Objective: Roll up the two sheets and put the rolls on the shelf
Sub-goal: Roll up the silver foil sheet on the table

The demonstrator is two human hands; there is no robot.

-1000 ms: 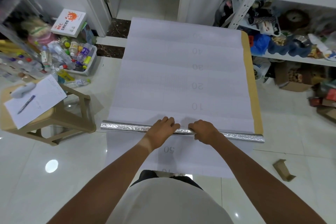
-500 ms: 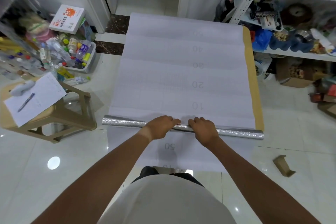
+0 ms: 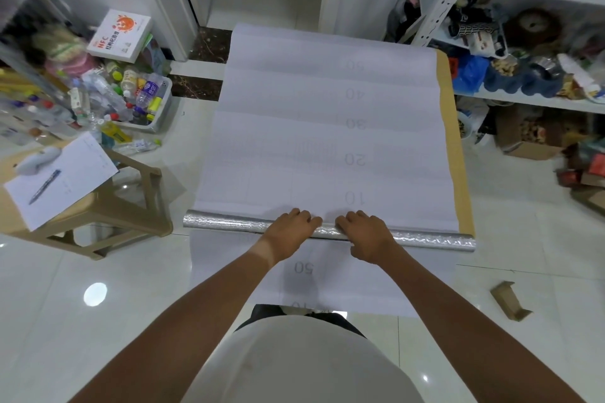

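Both hands — left hand (image 3: pixel 288 231), right hand (image 3: pixel 366 235) — curl over the silver roll (image 3: pixel 226 225), gripping it mid-roll. Looks like the first sheet (image 3: pixel 327 127) stretching ahead of them needs more even rolling forward.

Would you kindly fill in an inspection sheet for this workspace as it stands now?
Surface: glossy white tiled floor.
Job's things: white sheet lies flat, partly wound into a silver roll; a tan sheet shows under its right edge.
Clutter: stool with paper and pen; bin of bottles; cardboard scrap.
Grippers: left hand and right hand rest on the roll.
Cables: nothing seen.
Surroundings: crowded shelf at right; doorway ahead.
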